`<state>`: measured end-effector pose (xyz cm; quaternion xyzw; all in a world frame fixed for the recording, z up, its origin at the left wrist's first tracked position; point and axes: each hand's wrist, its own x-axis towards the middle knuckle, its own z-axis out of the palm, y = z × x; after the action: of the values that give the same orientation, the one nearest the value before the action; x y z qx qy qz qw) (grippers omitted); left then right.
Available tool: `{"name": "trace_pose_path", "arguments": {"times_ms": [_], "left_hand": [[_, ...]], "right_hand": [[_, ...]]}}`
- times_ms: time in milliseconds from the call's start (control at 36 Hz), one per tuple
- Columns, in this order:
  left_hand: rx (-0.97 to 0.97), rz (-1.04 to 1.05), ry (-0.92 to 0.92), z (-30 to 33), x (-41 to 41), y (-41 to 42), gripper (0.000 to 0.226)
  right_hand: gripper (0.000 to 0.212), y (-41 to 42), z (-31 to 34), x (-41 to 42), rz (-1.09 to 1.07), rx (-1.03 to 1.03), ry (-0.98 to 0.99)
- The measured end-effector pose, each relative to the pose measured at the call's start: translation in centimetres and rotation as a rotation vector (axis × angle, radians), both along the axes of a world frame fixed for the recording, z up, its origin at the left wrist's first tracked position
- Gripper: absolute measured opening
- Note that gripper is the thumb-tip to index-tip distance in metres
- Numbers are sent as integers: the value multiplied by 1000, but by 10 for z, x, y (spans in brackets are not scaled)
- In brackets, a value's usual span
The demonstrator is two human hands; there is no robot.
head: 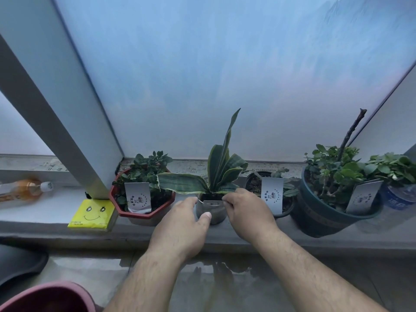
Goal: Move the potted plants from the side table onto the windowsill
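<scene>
A small grey pot (213, 214) with a striped snake plant (221, 167) stands on the windowsill (56, 219), in the middle of a row of pots. My left hand (180, 230) wraps the pot's left side, thumb on its front. My right hand (247, 212) grips its right rim beside a white card tag (212, 203). To the left sits a red octagonal pot (141, 212) with a leafy plant. A dark pot (283, 212) and a big teal pot (319, 219) stand to the right, each with a card tag.
A yellow smiley tissue pack (92, 213) lies left of the red pot, below the window post (45, 97). An orange drink bottle (24, 189) lies at far left. Another plant and a blue water bottle (398, 199) sit at far right. A dark red bin rim (45, 296) is at bottom left.
</scene>
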<state>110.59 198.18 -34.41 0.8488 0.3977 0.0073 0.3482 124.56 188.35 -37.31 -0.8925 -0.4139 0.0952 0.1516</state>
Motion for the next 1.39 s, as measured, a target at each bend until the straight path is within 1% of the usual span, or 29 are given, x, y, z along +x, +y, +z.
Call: {"name": "trace_pose_path", "arguments": {"times_ms": [278, 444, 556, 750, 861, 1000, 1139, 1389], "left_hand": [[1, -11, -7, 0, -1, 2, 57], [-8, -24, -18, 0, 1, 2, 55], [-28, -36, -32, -3, 5, -1, 57], [-33, -51, 3, -9, 9, -6, 62], [-35, -55, 7, -10, 9, -7, 63], [-38, -53, 5, -12, 11, -7, 64], [-57, -42, 4, -15, 10, -5, 68], [-43, -36, 0, -14, 4, 0, 67]], "right_hand": [[28, -6, 4, -3, 7, -12, 9], [28, -25, 14, 4, -28, 46, 8], [33, -32, 11, 7, -60, 59, 67], [35, -14, -2, -2, -75, 115, 208], [36, -10, -6, -6, -44, 80, 136], [27, -5, -8, -10, -85, 101, 72], [29, -4, -10, -9, -99, 120, 75], [26, 0, -14, -5, -141, 145, 80]]}}
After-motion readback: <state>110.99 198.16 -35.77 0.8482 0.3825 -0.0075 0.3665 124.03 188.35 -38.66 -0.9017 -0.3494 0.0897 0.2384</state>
